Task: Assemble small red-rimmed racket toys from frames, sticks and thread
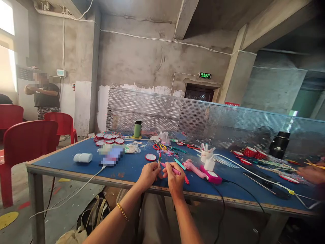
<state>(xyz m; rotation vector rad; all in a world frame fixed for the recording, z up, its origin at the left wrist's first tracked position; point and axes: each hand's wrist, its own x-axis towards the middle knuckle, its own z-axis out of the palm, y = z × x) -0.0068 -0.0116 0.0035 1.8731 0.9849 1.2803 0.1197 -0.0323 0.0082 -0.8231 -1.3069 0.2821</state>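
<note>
Left hand (pixel 149 174): near table edge, fingers pinched together on a thin stick (pixel 159 159), which stands nearly upright, reddish at the lower part, paler toward the tip. A gold bracelet (pixel 122 211) sits on that forearm.

Right hand (pixel 174 178): just beside the left, fingers closed around a slim pink stick (pixel 169 168) lying crosswise, pink along its length; a red end shows past the hand on the right.

Table (pixel 76 166): blue top, wooden edge, metal legs.

Just beyond the hands: pink glue gun (pixel 200 171) lying on its side, black cord trailing off the near edge; teal stick (pixel 179 164); round red-rimmed disc (pixel 150 157).

Left part: white bottle (pixel 83 157) on its side; white cable running off the edge.

Middle: red-handled scissors (pixel 159 146); white cup (pixel 206 154) holding sticks.

Far edge: stack of red-rimmed discs (pixel 109 138); green flask (pixel 137 129); perforated metal screen (pixel 203 118).

Right edge: another person's hand (pixel 312 173), apart from the two above.

Left background: red chairs (pixel 27 142); a standing person.
</note>
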